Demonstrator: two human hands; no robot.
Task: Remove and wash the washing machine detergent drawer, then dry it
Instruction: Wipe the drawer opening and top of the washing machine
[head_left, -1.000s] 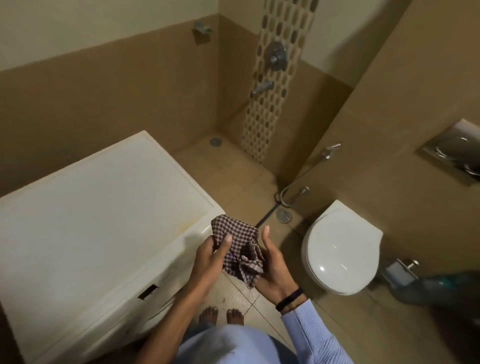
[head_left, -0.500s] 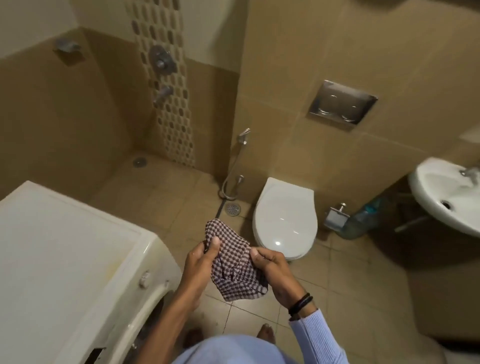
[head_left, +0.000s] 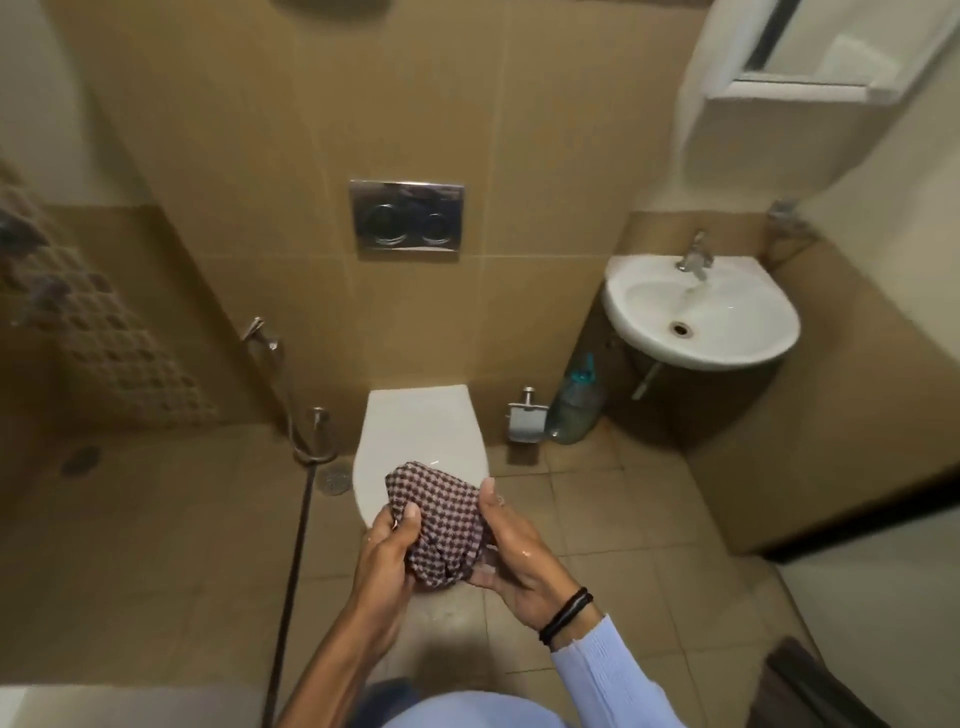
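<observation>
Our left grip (head_left: 387, 551) is closed round the left side of the checked cloth (head_left: 441, 514), with the thumb on top. Our right grip (head_left: 514, 551) cups the other side, thumb up against it and fingers under it. So both grips hold the cloth, bunched into a ball between them.

The cloth looks soft, light and floppy. It should not break, and it will squash to any shape, so we can take it anywhere. A big handful is best, so no corner hangs down. Our right grip looks shiny and wet, so things may slip in it.

We cannot see the detergent drawer at all here. We think it is hard, and slippery when wet, so one grip should hold its long sides while the other rubs with the cloth.

Just past the cloth is the closed toilet lid (head_left: 415, 431). The sink (head_left: 727, 353) is well off to the right, and a bottle (head_left: 574, 405) stands between the two.
</observation>
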